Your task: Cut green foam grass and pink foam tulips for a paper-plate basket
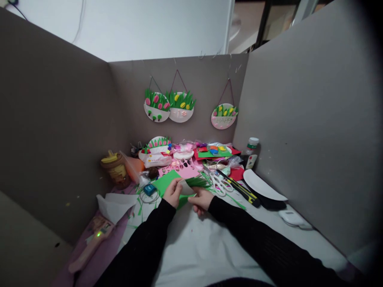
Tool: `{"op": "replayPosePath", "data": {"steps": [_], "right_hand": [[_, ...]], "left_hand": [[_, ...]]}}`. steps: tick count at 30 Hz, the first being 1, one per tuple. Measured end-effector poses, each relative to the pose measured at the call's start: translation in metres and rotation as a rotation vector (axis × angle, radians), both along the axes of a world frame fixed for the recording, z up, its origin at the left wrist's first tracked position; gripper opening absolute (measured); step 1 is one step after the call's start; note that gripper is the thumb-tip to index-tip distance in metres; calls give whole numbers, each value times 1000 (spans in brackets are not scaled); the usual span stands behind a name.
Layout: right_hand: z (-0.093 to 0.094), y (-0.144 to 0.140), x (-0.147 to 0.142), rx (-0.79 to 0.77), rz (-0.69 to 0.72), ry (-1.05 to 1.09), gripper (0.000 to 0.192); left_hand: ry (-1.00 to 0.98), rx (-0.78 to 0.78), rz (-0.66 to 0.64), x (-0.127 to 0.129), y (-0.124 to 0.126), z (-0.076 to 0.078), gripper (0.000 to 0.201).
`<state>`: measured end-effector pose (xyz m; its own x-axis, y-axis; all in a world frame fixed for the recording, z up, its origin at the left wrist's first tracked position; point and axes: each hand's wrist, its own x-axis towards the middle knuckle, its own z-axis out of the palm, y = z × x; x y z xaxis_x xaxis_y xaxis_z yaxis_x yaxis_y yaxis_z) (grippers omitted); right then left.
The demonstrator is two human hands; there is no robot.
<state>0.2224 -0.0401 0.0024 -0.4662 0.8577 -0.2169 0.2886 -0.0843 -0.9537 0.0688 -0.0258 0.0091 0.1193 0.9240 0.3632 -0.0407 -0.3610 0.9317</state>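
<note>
Both hands meet at the middle of the desk (209,255), black sleeves running in from the near edge. The left hand (172,193) is curled closed on the left side of a small white paper piece (186,187) with green paper grass (198,182) along its far edge, and the right hand (202,199) pinches the same piece from the right, fingers folded under it. The view is small and dim here, so whether the grass is glued on or just lying against the piece, I cannot tell. Under the hands lies a green sheet (165,181), and just beyond it a pink stencil sheet (183,169). Just right of the hands sit white-handled scissors (220,184), and beside them a yellow-and-black utility knife (243,191). Further right, a white paper plate (261,185) leans by the grey wall. Near left, a pink glue gun (91,243) shows a green light. On the far wall hang three flower-basket crafts (181,107).
</note>
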Motion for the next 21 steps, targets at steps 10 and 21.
{"op": "replayPosePath", "data": {"steps": [10,21], "right_hand": [[-5,4,3,-218,194,15,33],[0,-1,3,-81,106,-167,15]], "left_hand": [[-74,-88,53,3,13,-21,36],[-236,-244,61,-4,27,-35,41]]}}
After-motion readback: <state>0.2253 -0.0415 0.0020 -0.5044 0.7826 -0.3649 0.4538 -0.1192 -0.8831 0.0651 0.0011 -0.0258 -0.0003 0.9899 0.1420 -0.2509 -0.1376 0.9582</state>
